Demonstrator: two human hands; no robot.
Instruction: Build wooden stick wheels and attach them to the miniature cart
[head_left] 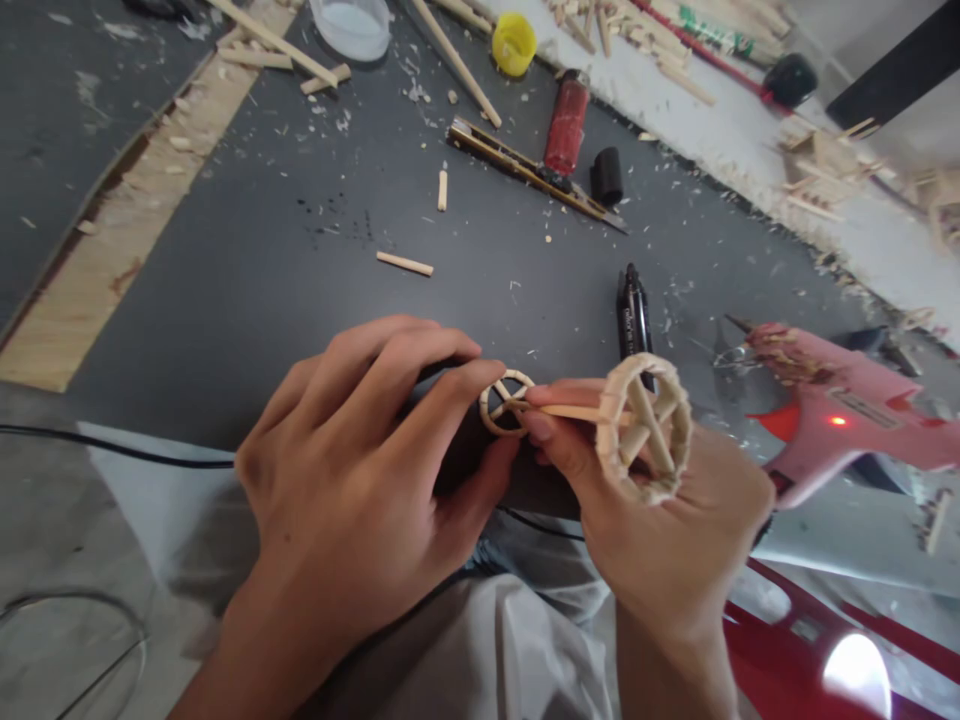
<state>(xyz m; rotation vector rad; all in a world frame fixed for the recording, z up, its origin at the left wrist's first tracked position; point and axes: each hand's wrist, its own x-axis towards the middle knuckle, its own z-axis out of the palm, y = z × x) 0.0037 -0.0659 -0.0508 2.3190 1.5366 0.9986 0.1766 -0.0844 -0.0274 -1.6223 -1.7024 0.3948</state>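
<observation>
A small spoked wooden wheel [505, 403] is pinched at its left edge between the thumb and index finger of my left hand [367, 440]. My right hand [645, 520] grips a thin wooden stick [571, 411] that runs between the small wheel and a larger spoked wooden wheel [643, 428]. The larger wheel stands above the back of my right hand. Just beyond it lies a black marker [634, 310] on the dark grey table [247, 270]. Two short stick pieces, one upper [442, 190] and one lower [405, 264], lie farther off.
A pink glue gun [847, 400] with a lit red light lies at the right. Farther back are a craft knife [525, 172], a red lighter [566, 122], a black cap [607, 177] and a yellow cap [514, 44]. A wooden plank [135, 230] crosses the left side.
</observation>
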